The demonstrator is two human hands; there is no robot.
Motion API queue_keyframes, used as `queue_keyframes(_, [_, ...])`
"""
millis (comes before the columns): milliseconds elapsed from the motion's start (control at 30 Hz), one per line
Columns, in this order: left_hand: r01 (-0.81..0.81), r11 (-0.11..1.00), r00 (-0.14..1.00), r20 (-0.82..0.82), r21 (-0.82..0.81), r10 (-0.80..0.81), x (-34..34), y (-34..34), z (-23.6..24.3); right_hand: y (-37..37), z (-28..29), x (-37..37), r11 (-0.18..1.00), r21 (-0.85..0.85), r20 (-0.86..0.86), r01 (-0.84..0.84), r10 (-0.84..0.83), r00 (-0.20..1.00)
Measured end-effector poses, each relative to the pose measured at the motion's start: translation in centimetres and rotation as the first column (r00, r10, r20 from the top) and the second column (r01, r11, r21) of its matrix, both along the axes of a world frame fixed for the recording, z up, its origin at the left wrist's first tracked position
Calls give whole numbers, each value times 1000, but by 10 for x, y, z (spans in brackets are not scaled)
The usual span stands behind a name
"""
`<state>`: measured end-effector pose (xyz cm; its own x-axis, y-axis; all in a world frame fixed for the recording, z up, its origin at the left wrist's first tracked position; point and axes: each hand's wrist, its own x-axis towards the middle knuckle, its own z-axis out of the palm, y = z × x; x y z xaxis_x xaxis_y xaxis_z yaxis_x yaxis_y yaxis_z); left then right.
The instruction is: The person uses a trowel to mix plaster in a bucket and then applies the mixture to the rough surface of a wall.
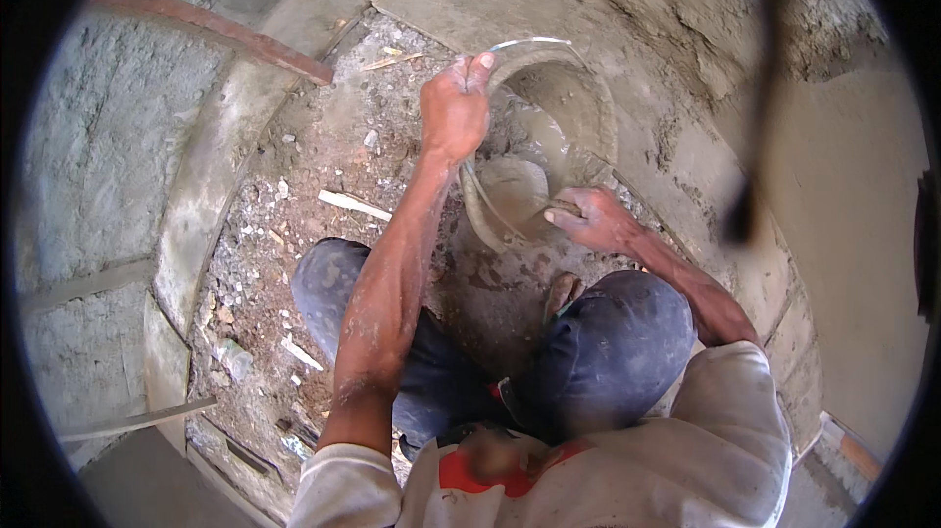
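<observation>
My left hand [454,108] is closed on the rim and thin handle of a mud-coated grey bucket [605,111] between and beyond my knees. Wet grey slurry shows inside the bucket. My right hand [595,219] is closed at the bucket's near right side on the end of a mud-coated tool; its rounded grey part [512,180] seems to lie in the slurry, though its shape is unclear.
Rubble and wood scraps [348,202] cover the floor around my bent knees [618,342]. A reddish plank [211,23] crosses rough cement at upper left. A cement wall [843,234] rises at right, with a blurred dark strap [760,136] before it.
</observation>
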<state>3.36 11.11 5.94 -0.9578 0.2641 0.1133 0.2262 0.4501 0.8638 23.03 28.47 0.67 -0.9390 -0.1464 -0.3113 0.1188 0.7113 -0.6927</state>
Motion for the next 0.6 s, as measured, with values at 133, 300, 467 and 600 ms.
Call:
queue_keyframes(133, [-51, 998, 992, 117, 29, 47, -19, -20, -8, 0, 8, -4, 1000, -20, 72, 13, -12, 997])
queue_keyframes(300, [-40, 987, 992, 127, 153, 21, -51, -61, -46, 1, 26, -23, 990, -143, 103, -18, 33, 994])
queue_keyframes(467, [-109, 965, 956, 290, 237, 37, -59, -77, -51, 12, 53, -36, 986, -162, -61, -29, 20, 998])
queue_keyframes(600, [-166, 943, 943, 327, 290, 66, -61, -92, -61, 18, 110, -46, 997, -51, -69, -58, 54, 996])
